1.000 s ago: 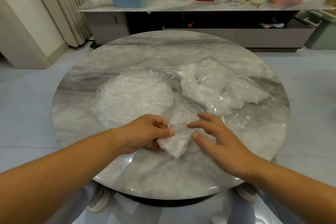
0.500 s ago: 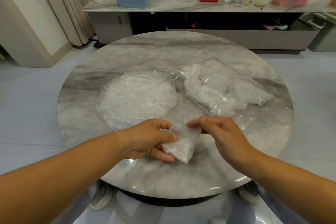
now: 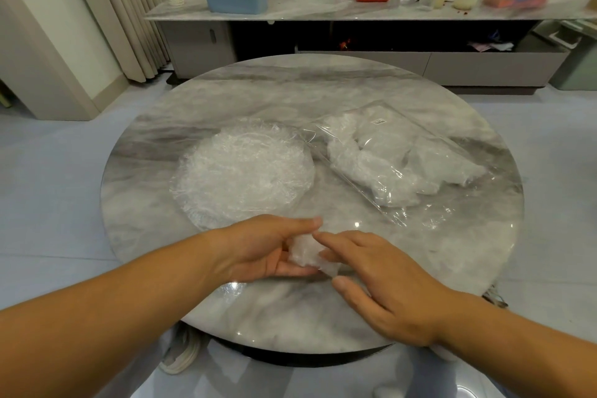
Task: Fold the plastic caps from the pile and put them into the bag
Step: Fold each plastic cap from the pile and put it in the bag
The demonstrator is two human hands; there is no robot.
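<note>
On my feed the left hand [image 3: 268,249] grips a small folded cap [image 3: 305,254] over the near part of the round marble table [image 3: 290,90], with the thumb across the top and the fingers curled beneath it. The right hand [image 3: 387,287] lies flat with its fingers straight and slightly spread, the fingertips touching the cap's right side. Behind the hands I see the pile [image 3: 245,171] of crinkled clear caps on the left and, just beside it on the right, the transparent bag [image 3: 403,165] lying flat with folded caps already inside.
</note>
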